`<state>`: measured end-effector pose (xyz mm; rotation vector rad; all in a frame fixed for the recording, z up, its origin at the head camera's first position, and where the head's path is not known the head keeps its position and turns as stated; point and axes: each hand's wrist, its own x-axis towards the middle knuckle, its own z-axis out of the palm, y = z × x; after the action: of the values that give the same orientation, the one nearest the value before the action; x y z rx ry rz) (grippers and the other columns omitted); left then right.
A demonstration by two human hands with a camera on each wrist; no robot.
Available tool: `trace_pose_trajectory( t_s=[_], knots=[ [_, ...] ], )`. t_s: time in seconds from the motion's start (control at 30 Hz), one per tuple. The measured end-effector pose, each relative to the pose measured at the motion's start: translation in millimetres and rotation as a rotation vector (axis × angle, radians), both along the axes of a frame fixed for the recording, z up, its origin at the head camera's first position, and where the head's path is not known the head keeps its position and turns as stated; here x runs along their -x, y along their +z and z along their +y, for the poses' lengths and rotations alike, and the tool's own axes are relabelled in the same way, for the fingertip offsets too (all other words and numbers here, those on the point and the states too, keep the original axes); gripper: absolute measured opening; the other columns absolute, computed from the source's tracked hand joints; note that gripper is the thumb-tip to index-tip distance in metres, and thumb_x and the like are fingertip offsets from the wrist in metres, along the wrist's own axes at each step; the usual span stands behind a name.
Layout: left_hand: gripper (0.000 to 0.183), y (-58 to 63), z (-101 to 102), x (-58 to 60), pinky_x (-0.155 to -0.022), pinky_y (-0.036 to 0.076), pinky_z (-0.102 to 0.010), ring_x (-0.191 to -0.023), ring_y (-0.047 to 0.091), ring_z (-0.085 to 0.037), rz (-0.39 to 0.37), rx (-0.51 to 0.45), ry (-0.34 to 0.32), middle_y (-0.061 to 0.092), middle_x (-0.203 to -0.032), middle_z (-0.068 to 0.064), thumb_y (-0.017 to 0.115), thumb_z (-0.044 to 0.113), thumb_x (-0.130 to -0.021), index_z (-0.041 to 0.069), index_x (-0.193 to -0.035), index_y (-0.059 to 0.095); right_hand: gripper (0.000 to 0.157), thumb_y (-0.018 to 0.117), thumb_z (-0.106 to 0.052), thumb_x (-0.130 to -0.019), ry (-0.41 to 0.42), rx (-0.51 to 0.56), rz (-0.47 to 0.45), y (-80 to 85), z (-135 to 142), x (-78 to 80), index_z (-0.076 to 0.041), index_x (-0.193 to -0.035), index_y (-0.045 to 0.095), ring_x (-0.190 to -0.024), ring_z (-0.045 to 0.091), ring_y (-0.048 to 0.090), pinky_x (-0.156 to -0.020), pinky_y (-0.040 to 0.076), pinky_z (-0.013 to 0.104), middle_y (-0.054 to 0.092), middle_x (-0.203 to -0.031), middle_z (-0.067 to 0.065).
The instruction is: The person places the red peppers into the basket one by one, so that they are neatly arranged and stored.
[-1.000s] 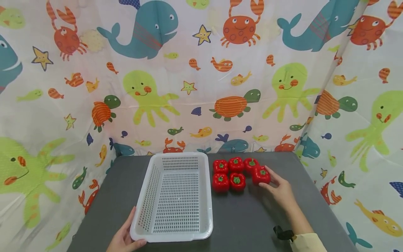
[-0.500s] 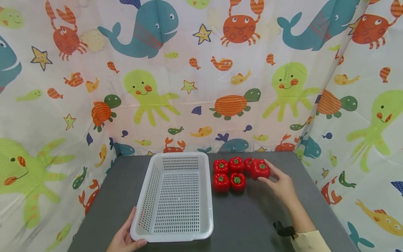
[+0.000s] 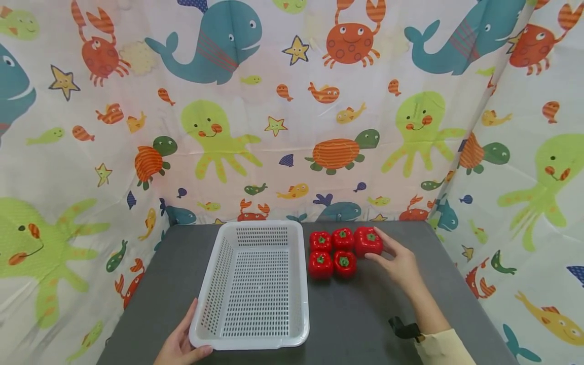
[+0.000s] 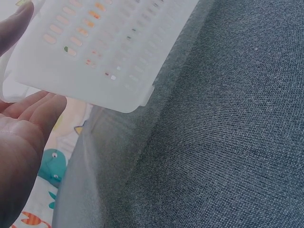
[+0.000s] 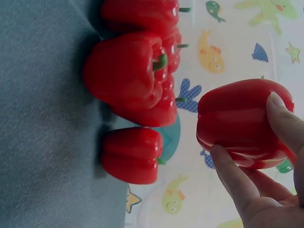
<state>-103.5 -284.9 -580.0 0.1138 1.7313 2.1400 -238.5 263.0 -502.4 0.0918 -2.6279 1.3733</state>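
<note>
My right hand holds a red bell pepper between thumb and fingers. In the right wrist view this held pepper hangs clear of the table, tilted. Another bell pepper stands on the table there; in the head view the held one covers it. To its left several more red bell peppers with green stems stand upright in two close rows. My left hand grips the near left corner of a white perforated plastic basket, which has nothing in it.
The dark grey table bears the basket left of centre, with the peppers close to its right rim. A white curtain printed with sea animals hangs behind the table and along both sides.
The right hand has lifted the bell pepper and carried it left and back, so it now overlaps the rear right pepper in the head view. Left hand and basket stay put.
</note>
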Motion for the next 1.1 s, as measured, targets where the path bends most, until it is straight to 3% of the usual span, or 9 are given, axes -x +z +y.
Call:
trace_pose_trajectory(
  t_s=[0.37, 0.57, 0.67, 0.8, 1.1],
  knots=[
    [0.114, 0.6, -1, -1.4, -0.108, 0.048, -0.051, -0.148, 0.022, -0.048, -0.002, 0.005, -0.001, -0.014, -0.167, -0.019, 0.063, -0.011, -0.092, 0.028, -0.159, -0.02, 0.079, 0.08, -0.043, -0.085, 0.027, -0.024, 0.018, 8.5, -19, 5.3, -0.044, -0.153, 0.04, -0.127, 0.04, 0.058, -0.092, 0.06, 0.055, 0.05, -0.153, 0.011],
    [0.112, -2.5, -3, -0.3, -0.108, 0.049, -0.05, -0.147, 0.031, -0.039, 0.043, -0.01, -0.022, -0.015, -0.166, -0.022, 0.062, -0.012, -0.092, 0.029, -0.16, -0.018, 0.078, 0.08, -0.043, -0.085, 0.043, -0.034, 0.044, 15.1, -29, 6.0, -0.04, -0.153, 0.042, -0.126, 0.039, 0.058, -0.09, 0.061, 0.054, 0.052, -0.151, 0.012],
    [0.111, -3.5, -3, 1.2, -0.108, 0.048, -0.05, -0.148, 0.029, -0.039, 0.07, -0.024, -0.043, -0.017, -0.166, -0.021, 0.06, -0.012, -0.093, 0.028, -0.16, -0.019, 0.077, 0.08, -0.042, -0.085, 0.06, -0.027, 0.071, 16.9, -35, 6.8, -0.04, -0.152, 0.043, -0.124, 0.037, 0.06, -0.089, 0.062, 0.051, 0.053, -0.15, 0.011],
    [0.11, -2.8, -3, 1.3, -0.11, 0.047, -0.049, -0.149, 0.025, -0.04, 0.044, -0.015, -0.037, -0.019, -0.166, -0.018, 0.06, -0.01, -0.094, 0.03, -0.16, -0.019, 0.076, 0.081, -0.041, -0.084, 0.092, -0.009, 0.082, 18.0, -44, 9.4, -0.041, -0.151, 0.045, -0.123, 0.036, 0.062, -0.088, 0.062, 0.049, 0.054, -0.149, 0.01],
    [0.109, -2.6, -3, 2.0, -0.109, 0.048, -0.049, -0.149, 0.023, -0.042, 0.07, -0.025, -0.047, -0.018, -0.166, -0.02, 0.06, -0.01, -0.095, 0.03, -0.16, -0.019, 0.078, 0.082, -0.041, -0.083, 0.121, -0.013, 0.066, 27.2, -61, 14.0, -0.042, -0.151, 0.044, -0.129, 0.035, 0.056, -0.088, 0.063, 0.048, 0.053, -0.151, 0.007]
  ],
)
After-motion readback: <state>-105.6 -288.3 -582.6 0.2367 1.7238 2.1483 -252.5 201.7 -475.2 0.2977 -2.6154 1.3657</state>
